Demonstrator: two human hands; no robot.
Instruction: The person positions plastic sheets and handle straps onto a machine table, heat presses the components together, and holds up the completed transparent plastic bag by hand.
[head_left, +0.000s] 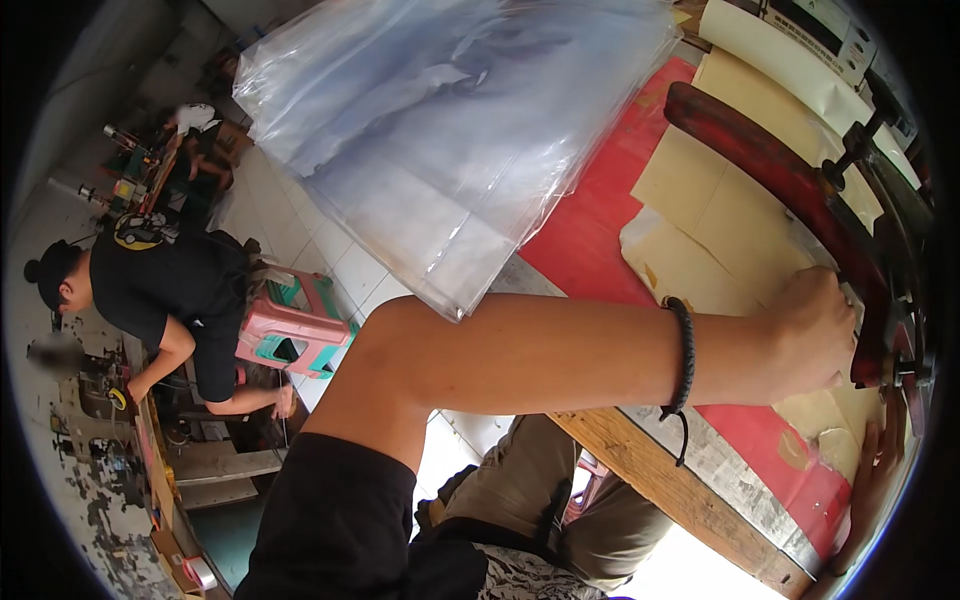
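My left arm reaches across the view to the right, a dark braided cord on the wrist. My left hand (805, 325) is closed, knuckles up, right beside the worn red-and-black bar (780, 190) of a machine. What its fingers hold, if anything, is hidden. Beneath it lie tan paper sheets (715, 205) with pieces of tape, on a red sheet (590, 225). My right hand (872, 460) shows only in part at the dark right edge, near the bar's lower end; its grip cannot be made out.
A stack of clear plastic sheets or bags (440, 130) overhangs the table's near side. A white control box (825, 35) stands at the back right. The wooden table edge (660, 470) runs above my lap. At left, a person (170, 285) works near a pink-and-green stool (295, 325); another sits farther back.
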